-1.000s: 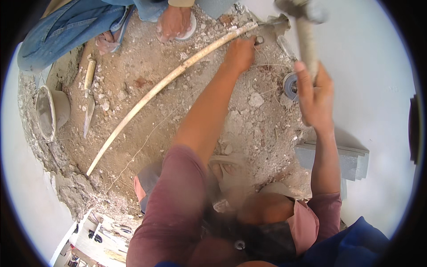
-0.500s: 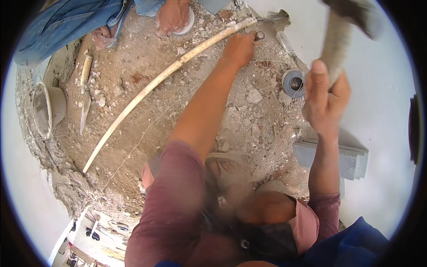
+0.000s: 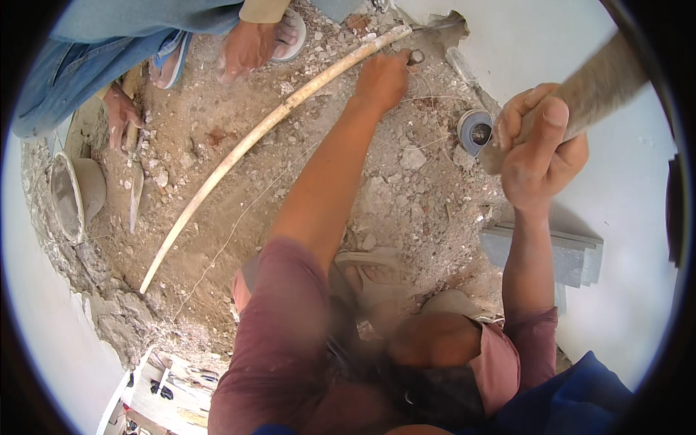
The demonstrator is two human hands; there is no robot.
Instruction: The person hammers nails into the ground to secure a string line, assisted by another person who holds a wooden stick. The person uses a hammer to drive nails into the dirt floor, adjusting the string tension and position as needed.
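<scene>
My left hand is at the far side of the rubble floor, fingers curled in a fist about a metal tool. Of the tool, only a round end shows beside my knuckles: dark at the rim, paler on its face. The remainder is covered by my hand; I cannot tell its length or how each finger bears on it.

My right hand is raised near the white wall, fingers wrapped around a thick handle, thumb pressed along it. Handle condition: grey-brown, dull, streaked, somewhat blurred. It slants up and to the right until the edge of the view cuts it off; the butt protrudes below my palm, near a grey reel with a dark centre.

Thin string crosses the floor. A pale, curved rod lies left of my left forearm, its far end close to that fist. Grey tiles are stacked beside my right forearm. On the left, a co-worker's hand is at the handle of a trowel, near a grey, mortar-smeared bucket
</scene>
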